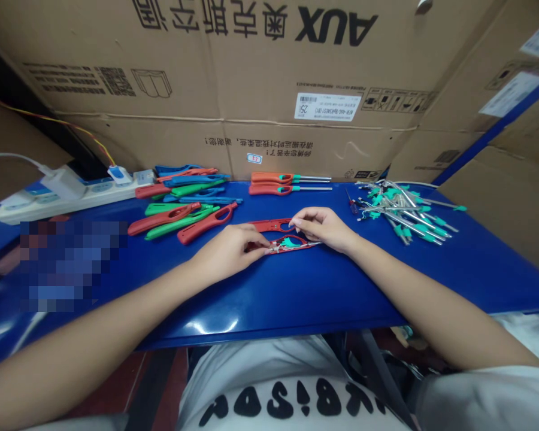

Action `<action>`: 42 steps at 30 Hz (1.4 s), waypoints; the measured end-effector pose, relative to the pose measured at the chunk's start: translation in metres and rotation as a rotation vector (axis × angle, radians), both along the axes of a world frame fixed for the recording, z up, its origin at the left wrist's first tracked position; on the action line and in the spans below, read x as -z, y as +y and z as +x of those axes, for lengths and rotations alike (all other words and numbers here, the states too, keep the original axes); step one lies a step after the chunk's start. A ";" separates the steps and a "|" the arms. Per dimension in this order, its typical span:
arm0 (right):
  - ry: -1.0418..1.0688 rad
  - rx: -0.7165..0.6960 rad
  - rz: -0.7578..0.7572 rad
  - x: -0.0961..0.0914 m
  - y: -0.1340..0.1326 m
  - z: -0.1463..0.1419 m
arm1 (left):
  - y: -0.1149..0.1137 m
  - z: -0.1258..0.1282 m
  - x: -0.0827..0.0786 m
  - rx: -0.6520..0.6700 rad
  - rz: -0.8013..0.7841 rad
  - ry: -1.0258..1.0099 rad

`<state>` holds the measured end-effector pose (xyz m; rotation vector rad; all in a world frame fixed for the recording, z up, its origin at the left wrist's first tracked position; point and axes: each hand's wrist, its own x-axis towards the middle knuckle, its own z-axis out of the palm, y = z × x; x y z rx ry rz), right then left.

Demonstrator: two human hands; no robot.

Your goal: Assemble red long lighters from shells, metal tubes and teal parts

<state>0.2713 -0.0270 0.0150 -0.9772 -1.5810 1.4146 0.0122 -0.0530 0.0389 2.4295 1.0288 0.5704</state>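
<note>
In front of me lie two halves of a red long-neck lighter casing. The nearer half [291,247] holds a green trigger [290,242], thin wires and a metal tube [313,243] that points right. My left hand [236,248] pinches the left part of this half, thumb and fingertips together; its fingers partly cover the casing. Just behind it is the other half [269,225], with a finger loop at its right end. My right hand [323,227] is closed in a pinch at that loop, with its lower edge close to the metal tube.
Red, green and blue casings [179,218] are piled at left. Two assembled lighters [291,190] lie at the back. At right is a heap of metal tubes with green triggers [408,209], beside a small screwdriver [353,205]. A power strip [94,194] and cardboard [251,78] border the blue table [269,299].
</note>
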 end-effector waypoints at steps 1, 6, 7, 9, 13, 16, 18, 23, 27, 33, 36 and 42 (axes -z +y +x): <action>-0.023 0.003 0.009 -0.001 0.000 0.000 | 0.000 0.000 0.000 -0.002 -0.002 0.003; -0.176 -0.006 0.159 -0.004 -0.005 -0.004 | -0.001 0.002 0.000 -0.026 -0.042 -0.017; -0.210 -0.018 0.206 -0.004 -0.007 -0.005 | -0.001 0.003 0.001 -0.033 -0.054 -0.022; -0.276 -0.026 0.304 -0.003 -0.010 -0.009 | -0.002 0.003 0.001 -0.047 -0.067 -0.027; -0.380 0.001 0.455 0.001 -0.014 -0.016 | -0.002 0.004 0.001 -0.053 -0.071 -0.035; -0.426 -0.010 0.495 0.003 -0.015 -0.019 | -0.002 0.004 0.002 -0.041 -0.070 -0.046; -0.447 -0.007 0.505 0.002 -0.015 -0.020 | -0.001 0.004 0.003 -0.034 -0.066 -0.056; -0.474 -0.005 0.510 0.001 -0.015 -0.020 | 0.001 0.004 0.007 -0.049 -0.085 -0.082; -0.462 -0.008 0.493 0.000 -0.016 -0.021 | 0.002 0.004 0.009 -0.075 -0.109 -0.110; -0.463 0.004 0.468 0.001 -0.016 -0.022 | 0.004 0.004 0.012 -0.084 -0.116 -0.154; -0.467 0.008 0.456 0.000 -0.016 -0.023 | 0.005 0.004 0.012 -0.085 -0.122 -0.148; -0.470 0.017 0.445 0.001 -0.017 -0.025 | 0.005 0.004 0.012 -0.084 -0.118 -0.143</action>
